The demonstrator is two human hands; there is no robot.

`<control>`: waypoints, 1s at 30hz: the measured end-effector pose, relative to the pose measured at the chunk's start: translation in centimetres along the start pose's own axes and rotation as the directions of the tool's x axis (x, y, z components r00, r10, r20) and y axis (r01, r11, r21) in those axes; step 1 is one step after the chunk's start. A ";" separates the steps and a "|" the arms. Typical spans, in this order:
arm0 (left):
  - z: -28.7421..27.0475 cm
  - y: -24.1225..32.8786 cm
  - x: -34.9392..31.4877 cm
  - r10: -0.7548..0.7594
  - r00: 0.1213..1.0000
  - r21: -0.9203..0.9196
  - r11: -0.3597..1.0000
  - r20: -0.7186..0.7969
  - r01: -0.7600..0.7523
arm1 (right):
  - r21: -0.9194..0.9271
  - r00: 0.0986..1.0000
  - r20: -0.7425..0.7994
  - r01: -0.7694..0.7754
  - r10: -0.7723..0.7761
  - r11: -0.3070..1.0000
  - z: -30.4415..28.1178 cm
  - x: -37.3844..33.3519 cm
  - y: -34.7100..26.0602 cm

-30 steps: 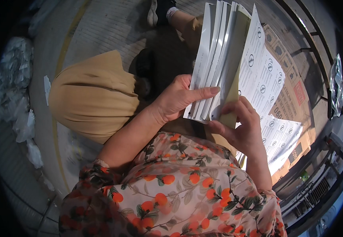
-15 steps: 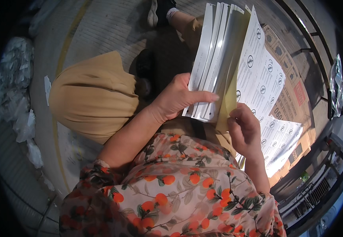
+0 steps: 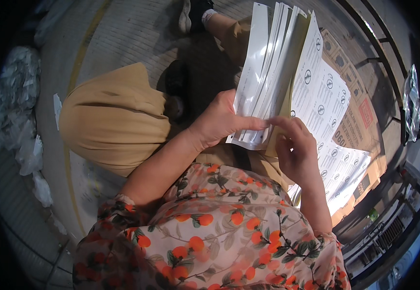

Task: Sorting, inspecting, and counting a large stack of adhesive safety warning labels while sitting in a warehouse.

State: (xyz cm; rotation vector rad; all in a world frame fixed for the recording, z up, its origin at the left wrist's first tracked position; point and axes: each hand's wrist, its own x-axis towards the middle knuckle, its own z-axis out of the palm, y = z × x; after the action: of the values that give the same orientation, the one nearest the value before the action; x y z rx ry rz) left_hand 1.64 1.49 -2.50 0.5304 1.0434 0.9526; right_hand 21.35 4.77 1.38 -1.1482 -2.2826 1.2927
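Observation:
My left hand (image 3: 222, 118) is closed round a bundle of white printed sheets (image 3: 257, 89), its thumb lying across their near end. The bundle is fanned a little and tilts away from me, and small punched holes show at its corners. Along its right side runs a yellow sheet (image 3: 289, 89). At the near end of that sheet is my right hand (image 3: 297, 147), its fingers curled and the index fingertip touching my left thumb. What the right fingertips pinch, if anything, is hidden. Larger white sheets with round black symbols (image 3: 323, 99) lie to the right.
Under the larger sheets lies a brown printed cardboard box (image 3: 364, 128). A metal frame (image 3: 381, 43) stands at the far right. A tan cloth-covered form (image 3: 115, 116) sits at left, with clear plastic (image 3: 21, 96) piled beyond it. Another person's shoe (image 3: 185, 17) shows at the top.
My right hand has moved left and slightly up, from the lifted corner of the yellow sheet to my left thumb. The yellow sheet now lies flatter and shows less.

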 end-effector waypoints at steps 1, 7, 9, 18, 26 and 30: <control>0.0 -0.1 0.2 -0.025 0.999 -0.083 0.996 0.023 0.027 | 0.000 1.000 -0.004 -0.005 0.005 1.000 0.2 -0.2 0.2; -0.6 -0.5 0.5 -0.159 0.984 -0.192 0.966 0.080 0.171 | 0.017 0.988 -0.099 -0.121 0.122 0.993 1.4 -0.1 -0.2; -0.5 -0.7 0.5 -0.163 0.984 -0.189 0.967 0.073 0.174 | 0.040 0.981 -0.126 -0.142 0.146 0.989 1.9 -0.2 0.3; -0.4 -0.8 0.5 -0.167 0.982 -0.232 0.955 0.090 0.184 | 0.135 0.984 -0.033 -0.169 0.175 0.976 0.8 -0.3 1.0; -0.4 -0.8 0.5 -0.162 0.984 -0.242 0.954 0.078 0.177 | 0.211 0.999 -0.012 -0.031 0.034 0.977 0.5 -0.8 1.8; -0.3 -0.6 0.6 -0.186 0.980 -0.227 0.954 0.073 0.198 | 0.227 0.996 -0.090 0.013 0.008 0.974 1.5 -1.5 2.1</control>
State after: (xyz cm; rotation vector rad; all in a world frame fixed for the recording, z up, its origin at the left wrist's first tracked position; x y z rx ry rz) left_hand 1.77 1.64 -3.36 0.2515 0.9043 0.8703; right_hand 22.54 3.36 -0.95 -1.0995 -2.0105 1.4267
